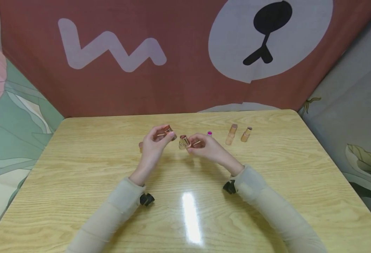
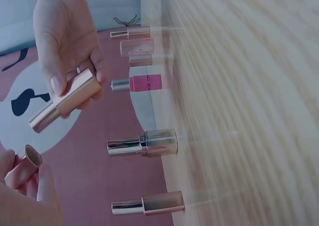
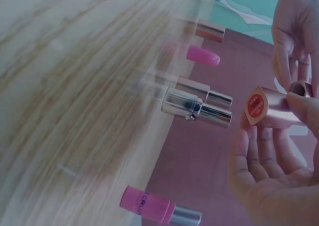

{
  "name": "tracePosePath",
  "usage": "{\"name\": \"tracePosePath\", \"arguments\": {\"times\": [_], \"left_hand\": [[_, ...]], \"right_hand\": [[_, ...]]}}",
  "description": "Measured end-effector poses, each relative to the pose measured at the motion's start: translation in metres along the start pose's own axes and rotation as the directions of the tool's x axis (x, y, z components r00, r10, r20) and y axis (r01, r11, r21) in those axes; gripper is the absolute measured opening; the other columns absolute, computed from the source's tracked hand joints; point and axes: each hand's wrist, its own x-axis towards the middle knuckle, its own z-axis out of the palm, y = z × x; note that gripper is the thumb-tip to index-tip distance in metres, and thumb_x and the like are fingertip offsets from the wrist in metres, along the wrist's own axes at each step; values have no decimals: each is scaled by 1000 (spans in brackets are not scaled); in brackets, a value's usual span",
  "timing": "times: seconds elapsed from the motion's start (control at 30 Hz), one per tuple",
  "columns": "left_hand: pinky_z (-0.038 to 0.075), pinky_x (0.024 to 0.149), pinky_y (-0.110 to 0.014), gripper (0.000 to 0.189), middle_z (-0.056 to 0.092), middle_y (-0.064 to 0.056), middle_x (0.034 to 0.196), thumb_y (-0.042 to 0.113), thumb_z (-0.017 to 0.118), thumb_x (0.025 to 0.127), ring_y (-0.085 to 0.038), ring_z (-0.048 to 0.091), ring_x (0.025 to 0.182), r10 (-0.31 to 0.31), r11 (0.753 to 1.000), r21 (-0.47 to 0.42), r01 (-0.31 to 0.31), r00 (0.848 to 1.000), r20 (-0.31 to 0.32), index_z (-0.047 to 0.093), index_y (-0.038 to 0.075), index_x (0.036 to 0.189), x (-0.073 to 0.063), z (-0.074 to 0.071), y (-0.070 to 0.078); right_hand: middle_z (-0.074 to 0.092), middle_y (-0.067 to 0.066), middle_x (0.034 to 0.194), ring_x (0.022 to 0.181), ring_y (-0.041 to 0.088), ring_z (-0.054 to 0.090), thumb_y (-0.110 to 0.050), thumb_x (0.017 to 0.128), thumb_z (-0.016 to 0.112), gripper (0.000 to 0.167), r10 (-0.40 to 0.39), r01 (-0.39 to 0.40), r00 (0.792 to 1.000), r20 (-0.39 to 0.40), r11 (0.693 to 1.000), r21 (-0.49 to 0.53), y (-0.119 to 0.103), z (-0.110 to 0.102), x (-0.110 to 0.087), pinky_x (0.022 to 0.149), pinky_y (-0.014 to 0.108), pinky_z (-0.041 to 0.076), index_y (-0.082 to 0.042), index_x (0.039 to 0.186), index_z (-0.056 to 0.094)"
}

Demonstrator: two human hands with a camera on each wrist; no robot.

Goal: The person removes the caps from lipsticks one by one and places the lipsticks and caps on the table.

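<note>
In the head view my left hand (image 1: 153, 142) pinches a rose-gold lipstick cap (image 2: 25, 168) between thumb and fingers; its dark opening shows in the left wrist view. My right hand (image 1: 205, 146) grips a rose-gold lipstick tube (image 2: 77, 92), its narrow shiny metal end pointing toward the cap. A red label (image 3: 255, 106) is visible on the tube's square base. Cap and tube are apart, both held above the table. Behind the hands stands a lipstick with a clear base (image 2: 160, 142), and close by another rose-gold lipstick (image 2: 162, 202).
A pink lipstick (image 2: 145, 82) stands on the wooden table (image 1: 109, 203) behind the right hand. Farther right are two more lipsticks, one with a clear part (image 1: 231, 135), one gold (image 1: 246, 134). Toward the left are a pink cap (image 3: 203, 55) and a rose-gold piece (image 3: 210, 31).
</note>
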Motion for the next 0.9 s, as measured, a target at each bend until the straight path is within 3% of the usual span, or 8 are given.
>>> {"name": "tracePosePath", "arguments": {"times": [0.27,0.57,0.8,0.9], "left_hand": [[54,83,-18,39,63,-10,117,13,70,87,-3,64,92,-21,997,80,21,1000,4,60,7,124,1,-5,0],[57,82,-23,43,63,-7,114,14,69,88,-2,64,85,-54,992,121,43,995,85,55,6,128,1,-12,2],[57,85,-28,40,63,-2,107,17,68,89,-2,65,84,-34,989,147,17,993,115,56,5,125,2,-18,2],[56,82,-24,39,64,-2,105,16,68,89,-1,65,83,-13,988,152,-5,993,118,57,4,125,4,-20,2]], "right_hand": [[61,23,119,110,32,62,-7,88,66,36,50,-48,998,-41,998,37,-1,-4,-1,90,33,55,5,120,56],[60,22,124,113,32,60,-7,87,68,39,65,-58,995,-77,995,84,-3,-10,-2,92,34,54,3,123,54],[59,22,125,114,34,60,-9,89,66,38,43,-31,993,-107,994,107,-3,-15,-3,91,36,54,2,124,54],[60,20,124,112,33,61,-10,90,66,37,44,-31,991,-124,994,108,-2,-17,-2,90,36,54,0,124,55]]}}
